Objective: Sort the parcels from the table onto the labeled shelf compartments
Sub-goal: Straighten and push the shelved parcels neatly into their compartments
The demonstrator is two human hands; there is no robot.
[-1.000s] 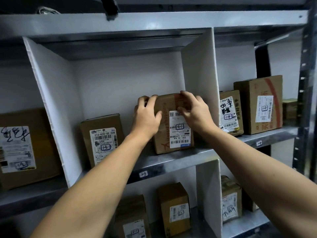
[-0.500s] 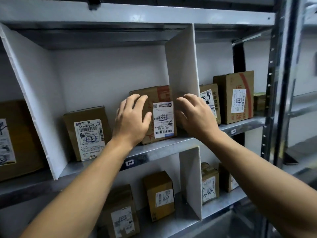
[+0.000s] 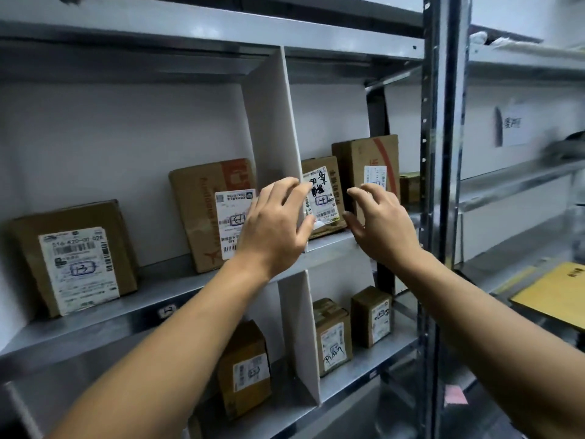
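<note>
Grey metal shelving (image 3: pixel 202 282) fills my view, cut into compartments by white divider panels (image 3: pixel 272 147). On the middle level I see 2 parcels in the compartment left of the divider: a wide parcel (image 3: pixel 72 255) far left with a hand-marked label, and a taller parcel (image 3: pixel 209 210) standing upright near the divider, its label facing out. Right of the divider stand a small parcel (image 3: pixel 326 191) and a bigger brown parcel (image 3: pixel 367 163) behind it.

Both of my hands are empty. My left hand (image 3: pixel 275 226) is spread with fingers loosely apart, hanging in front of the divider edge and partly hiding the label of the taller parcel. I cannot tell if it touches this parcel. My right hand (image 3: pixel 383 226) is also spread and holds nothing, just in front of the small parcel.

I judge the risks as follows. The taller parcel stands on a narrow side, so a brush from my left fingers could tip it forward off the shelf. The divider looks thin and light; a knock from either hand could shift it and mix the 2 compartments. My right hand is near the small parcel, and catching it could turn its label away. The table is not in view, so I cannot say how many parcels remain.
</note>
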